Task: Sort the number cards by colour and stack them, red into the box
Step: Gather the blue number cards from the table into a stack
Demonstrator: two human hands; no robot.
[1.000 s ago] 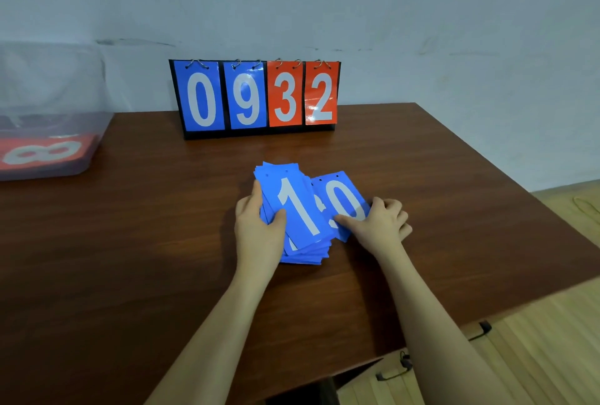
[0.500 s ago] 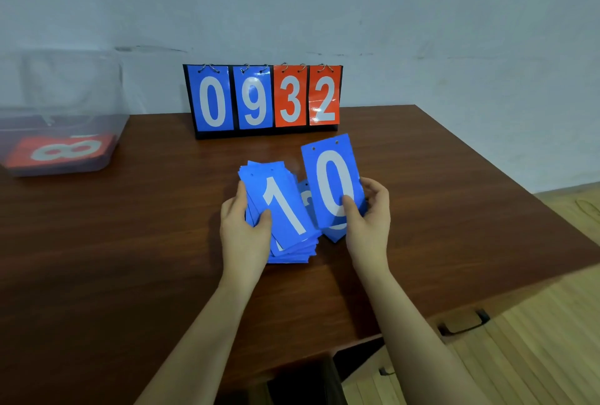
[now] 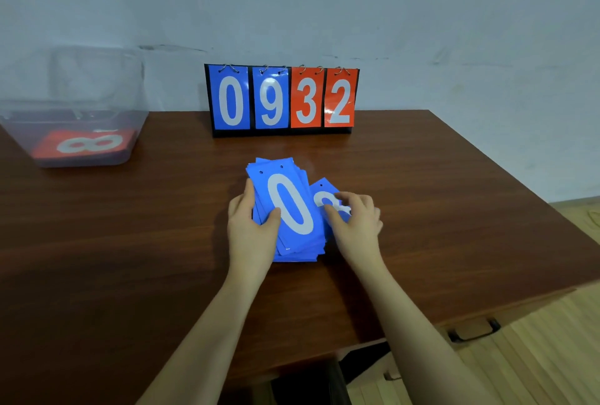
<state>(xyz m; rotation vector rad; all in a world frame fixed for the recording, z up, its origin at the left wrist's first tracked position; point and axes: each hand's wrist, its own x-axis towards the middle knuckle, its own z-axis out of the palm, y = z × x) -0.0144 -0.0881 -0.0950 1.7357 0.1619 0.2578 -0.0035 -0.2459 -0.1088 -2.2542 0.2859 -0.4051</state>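
A stack of blue number cards [image 3: 287, 206] lies in the middle of the brown table [image 3: 130, 242], a white 0 on top. My left hand [image 3: 251, 229] grips the stack's left edge, thumb on the top card. To its right lies a single blue card [image 3: 324, 192], its digit partly hidden. My right hand [image 3: 354, 222] rests on that card, fingertips curled over it. At the far left stands a clear plastic box [image 3: 81, 112] with a red 8 card [image 3: 87, 145] lying inside.
A flip scoreboard [image 3: 281, 99] stands at the table's back edge against the wall, showing blue 0 and 9, red 3 and 2. The table's right edge drops to a wooden floor [image 3: 535, 339]. A drawer handle [image 3: 474, 333] shows under the front edge.
My right hand lifted the blue 0 card from the table and laid it on the stack, covering the 1. It has since moved down onto the blue card lying to the right.
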